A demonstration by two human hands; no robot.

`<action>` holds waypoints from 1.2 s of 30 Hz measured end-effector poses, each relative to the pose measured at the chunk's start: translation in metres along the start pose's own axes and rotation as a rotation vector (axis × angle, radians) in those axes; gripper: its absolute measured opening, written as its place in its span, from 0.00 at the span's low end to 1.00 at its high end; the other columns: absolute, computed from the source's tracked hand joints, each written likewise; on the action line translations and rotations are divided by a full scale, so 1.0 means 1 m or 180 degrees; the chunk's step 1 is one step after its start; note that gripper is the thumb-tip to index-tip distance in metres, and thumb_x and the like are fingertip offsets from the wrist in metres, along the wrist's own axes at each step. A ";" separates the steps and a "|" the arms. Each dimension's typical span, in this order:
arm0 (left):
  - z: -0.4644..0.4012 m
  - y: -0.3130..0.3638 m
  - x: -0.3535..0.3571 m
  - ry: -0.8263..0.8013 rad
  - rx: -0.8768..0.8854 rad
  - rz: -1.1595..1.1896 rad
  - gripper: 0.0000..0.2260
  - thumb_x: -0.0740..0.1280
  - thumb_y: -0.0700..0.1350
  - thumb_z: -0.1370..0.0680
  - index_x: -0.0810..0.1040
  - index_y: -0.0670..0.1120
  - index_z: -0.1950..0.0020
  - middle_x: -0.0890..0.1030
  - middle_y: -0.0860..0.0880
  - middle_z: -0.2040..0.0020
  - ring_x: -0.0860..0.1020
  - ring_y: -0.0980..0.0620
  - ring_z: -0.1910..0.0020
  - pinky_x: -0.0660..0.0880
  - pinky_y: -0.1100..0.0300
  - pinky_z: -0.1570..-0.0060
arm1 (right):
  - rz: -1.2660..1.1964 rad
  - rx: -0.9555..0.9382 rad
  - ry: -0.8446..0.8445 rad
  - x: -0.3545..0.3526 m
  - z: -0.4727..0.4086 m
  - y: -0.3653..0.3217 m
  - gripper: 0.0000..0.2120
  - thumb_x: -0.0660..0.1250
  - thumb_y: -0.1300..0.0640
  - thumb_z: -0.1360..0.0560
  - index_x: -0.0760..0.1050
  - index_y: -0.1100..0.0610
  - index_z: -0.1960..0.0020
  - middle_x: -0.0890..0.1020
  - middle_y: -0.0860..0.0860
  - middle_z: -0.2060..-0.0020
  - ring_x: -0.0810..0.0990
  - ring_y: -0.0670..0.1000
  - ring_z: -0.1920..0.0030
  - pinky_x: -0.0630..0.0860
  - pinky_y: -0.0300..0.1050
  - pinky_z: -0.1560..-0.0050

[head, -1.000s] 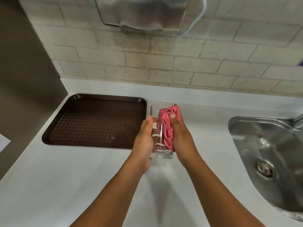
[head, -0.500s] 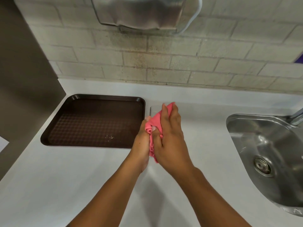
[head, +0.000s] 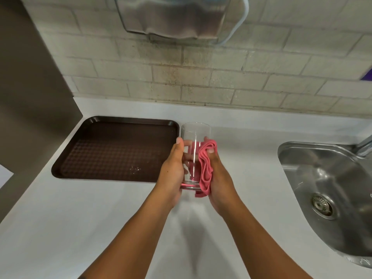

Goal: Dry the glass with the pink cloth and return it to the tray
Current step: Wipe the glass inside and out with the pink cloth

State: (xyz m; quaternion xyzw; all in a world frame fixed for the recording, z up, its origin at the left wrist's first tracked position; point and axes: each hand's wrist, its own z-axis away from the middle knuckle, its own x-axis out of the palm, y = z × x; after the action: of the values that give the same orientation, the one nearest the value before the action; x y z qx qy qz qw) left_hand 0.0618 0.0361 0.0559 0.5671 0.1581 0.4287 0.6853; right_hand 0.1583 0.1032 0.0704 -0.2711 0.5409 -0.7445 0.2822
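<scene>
A clear drinking glass (head: 193,135) is held upright above the white counter, just right of the brown tray (head: 112,125). My left hand (head: 173,172) grips the glass on its left side. My right hand (head: 219,178) presses the folded pink cloth (head: 205,168) against the glass's right side, from about its middle down to the base. The top of the glass is bare and its mouth faces up. The tray holds nothing but a few water drops (head: 135,168).
A steel sink (head: 330,190) with a drain lies to the right, its tap (head: 365,147) at the frame edge. A brick-tiled wall runs behind the counter, with a metal dispenser (head: 171,17) mounted above. A dark panel (head: 26,97) stands on the left.
Half a second ago my right hand covered the glass with the cloth wrapped over it. Now the hand and cloth have slid back to the right side, and the glass's upper half shows again.
</scene>
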 end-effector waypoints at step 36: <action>0.014 0.006 0.013 -0.0310 -0.0229 0.0160 0.25 0.55 0.60 0.13 0.79 0.44 0.30 0.85 0.37 0.36 0.82 0.32 0.36 0.81 0.36 0.38 | 0.1565 -0.0881 0.0381 -0.011 -0.017 -0.052 0.32 0.54 0.33 0.20 0.48 0.37 0.19 0.72 0.50 0.26 0.78 0.54 0.34 0.74 0.42 0.42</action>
State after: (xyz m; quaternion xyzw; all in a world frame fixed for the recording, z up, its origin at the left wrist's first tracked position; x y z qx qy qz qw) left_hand 0.0764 0.0372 0.0693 0.5662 0.0947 0.4230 0.7011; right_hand 0.1473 0.1353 0.1149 -0.1233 0.7025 -0.5875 0.3822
